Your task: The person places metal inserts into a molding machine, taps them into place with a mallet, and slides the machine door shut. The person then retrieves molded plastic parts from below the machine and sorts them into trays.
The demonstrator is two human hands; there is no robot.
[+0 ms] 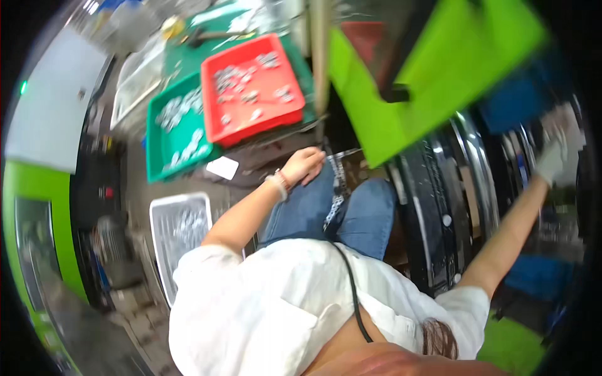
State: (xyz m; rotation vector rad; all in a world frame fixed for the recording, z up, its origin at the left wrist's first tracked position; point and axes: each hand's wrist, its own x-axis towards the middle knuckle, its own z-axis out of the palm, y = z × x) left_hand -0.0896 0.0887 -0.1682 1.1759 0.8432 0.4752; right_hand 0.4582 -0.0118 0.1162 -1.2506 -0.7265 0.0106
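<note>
My left hand [304, 167] is over my left knee, at the front edge of the workbench, with its fingers curled. Whatever those fingers hold, if anything, is hidden. Just beside them a black-and-white patterned strip of cloth [337, 182] hangs between my knees. My right arm stretches far out to the right, and my right hand [552, 156], in a whitish glove, is at the machine with dark panels and shiny metal bars [467, 150]. Blur hides its fingers and anything in them.
A red tray [285, 122] of small metallic parts overlaps a green tray [153, 141] of similar parts on the bench. A white card [222, 168] lies nearby. Below left is a white bin [164, 250] of parts. A bright green panel [376, 125] juts in ahead; a hammer [207, 37] lies behind.
</note>
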